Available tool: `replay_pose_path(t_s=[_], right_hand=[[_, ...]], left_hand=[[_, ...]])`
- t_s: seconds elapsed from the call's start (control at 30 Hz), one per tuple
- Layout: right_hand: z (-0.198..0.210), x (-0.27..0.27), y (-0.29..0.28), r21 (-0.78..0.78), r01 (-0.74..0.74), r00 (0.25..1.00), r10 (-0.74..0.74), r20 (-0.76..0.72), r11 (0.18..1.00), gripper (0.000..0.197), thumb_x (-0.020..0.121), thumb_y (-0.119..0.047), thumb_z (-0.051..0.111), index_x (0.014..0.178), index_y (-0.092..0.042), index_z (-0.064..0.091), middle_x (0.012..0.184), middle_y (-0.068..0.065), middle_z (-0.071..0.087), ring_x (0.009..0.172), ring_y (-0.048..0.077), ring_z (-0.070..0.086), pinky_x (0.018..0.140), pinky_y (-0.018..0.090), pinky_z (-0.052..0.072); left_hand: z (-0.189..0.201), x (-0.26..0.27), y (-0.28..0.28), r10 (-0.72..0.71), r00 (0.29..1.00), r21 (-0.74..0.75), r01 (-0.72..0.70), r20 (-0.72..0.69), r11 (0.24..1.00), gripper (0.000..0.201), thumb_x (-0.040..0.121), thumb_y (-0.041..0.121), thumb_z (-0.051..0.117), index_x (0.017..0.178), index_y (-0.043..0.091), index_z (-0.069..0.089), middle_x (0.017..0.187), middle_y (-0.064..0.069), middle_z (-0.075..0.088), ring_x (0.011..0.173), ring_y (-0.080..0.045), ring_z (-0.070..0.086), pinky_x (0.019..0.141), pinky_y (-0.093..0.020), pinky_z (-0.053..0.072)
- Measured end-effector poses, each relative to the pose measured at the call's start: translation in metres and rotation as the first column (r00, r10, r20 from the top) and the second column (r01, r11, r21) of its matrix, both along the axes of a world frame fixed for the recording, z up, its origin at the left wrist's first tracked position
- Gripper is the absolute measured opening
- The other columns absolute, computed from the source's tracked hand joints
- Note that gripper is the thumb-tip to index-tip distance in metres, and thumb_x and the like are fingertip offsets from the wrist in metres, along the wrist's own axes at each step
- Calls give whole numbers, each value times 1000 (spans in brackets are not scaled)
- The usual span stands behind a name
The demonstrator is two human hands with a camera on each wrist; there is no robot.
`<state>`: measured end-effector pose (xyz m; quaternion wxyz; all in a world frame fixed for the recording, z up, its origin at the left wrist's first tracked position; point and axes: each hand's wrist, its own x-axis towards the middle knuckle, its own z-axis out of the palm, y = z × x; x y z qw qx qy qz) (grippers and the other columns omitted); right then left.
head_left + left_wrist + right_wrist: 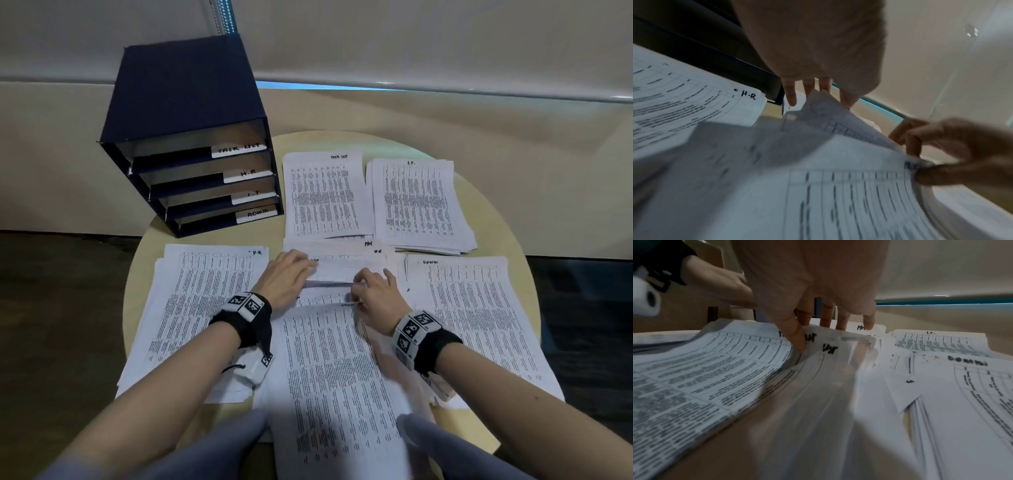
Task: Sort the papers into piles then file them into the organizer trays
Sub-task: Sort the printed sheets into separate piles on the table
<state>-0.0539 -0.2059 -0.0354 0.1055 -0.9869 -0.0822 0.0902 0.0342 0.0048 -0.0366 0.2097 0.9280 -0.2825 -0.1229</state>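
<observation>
On the round table (507,246) a central stack of printed papers (335,359) lies in front of me. My right hand (370,291) pinches the top right corner of its upper sheets (813,353) between thumb and fingers, bending them up. My left hand (291,274) lies with straight fingers (790,95) against the lifted top left edge (818,104). Sorted piles lie around: H-R (205,301) at left, admin (479,325) at right, task list (322,195) and I.T. (418,202) behind. The dark blue organizer (191,102) stands at back left.
The organizer's four trays carry labels: task list (239,149), H.R. (249,174), I.T. (254,195), admin (257,213). More loose sheets (342,250) lie behind my hands. A beige wall and dark floor surround the table.
</observation>
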Motion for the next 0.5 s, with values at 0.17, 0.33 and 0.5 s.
replay_pose_path(t_s=[0.17, 0.33, 0.5], right_hand=[[-2, -11, -1, 1, -36, 999, 35, 20, 999, 15, 89, -19, 51, 101, -18, 60, 127, 3, 45, 117, 23, 45, 113, 49, 6], [-2, -19, -3, 46, -56, 996, 52, 72, 997, 14, 85, -15, 56, 97, -17, 62, 131, 7, 46, 122, 24, 44, 112, 48, 12], [-2, -15, -1, 31, -93, 994, 91, 62, 995, 15, 85, -16, 55, 96, -17, 64, 130, 6, 50, 118, 26, 43, 105, 45, 32]], left_hand=[[5, 22, -8, 21, 998, 162, -10, -66, 987, 44, 98, 20, 42, 142, 22, 37, 141, -1, 42, 129, -18, 34, 110, -41, 30], [9, 28, 0, 178, 962, -70, -196, -207, 978, 37, 95, 6, 45, 127, 22, 52, 127, 5, 51, 119, -11, 45, 107, -32, 35], [16, 33, 15, 193, 922, -159, -257, -336, 953, 20, 93, 9, 56, 105, 21, 66, 103, -3, 61, 86, -17, 55, 73, -26, 44]])
